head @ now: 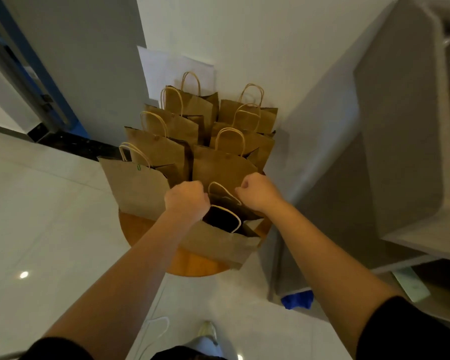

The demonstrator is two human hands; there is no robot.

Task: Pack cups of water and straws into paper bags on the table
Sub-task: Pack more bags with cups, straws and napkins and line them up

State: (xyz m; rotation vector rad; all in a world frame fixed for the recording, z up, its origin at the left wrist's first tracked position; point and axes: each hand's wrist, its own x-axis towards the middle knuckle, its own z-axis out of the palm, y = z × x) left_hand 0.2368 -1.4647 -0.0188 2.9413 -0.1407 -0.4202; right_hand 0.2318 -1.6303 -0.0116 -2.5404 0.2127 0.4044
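Note:
Several brown paper bags with twisted cord handles stand packed together on a small round wooden table (140,229). The nearest paper bag (218,245) stands at the table's front edge with its mouth open and dark inside. My left hand (186,201) grips the left rim of this bag. My right hand (257,193) pinches its right rim beside the far cord handle (220,189). What is inside the bag is hidden in shadow. No cups or straws show.
The other bags (192,131) fill the table back to a white wall. A grey cabinet (400,152) stands close on the right. A blue object (298,300) lies on the floor by its base. A blue-framed door (37,81) is at left. My shoe (207,333) shows below.

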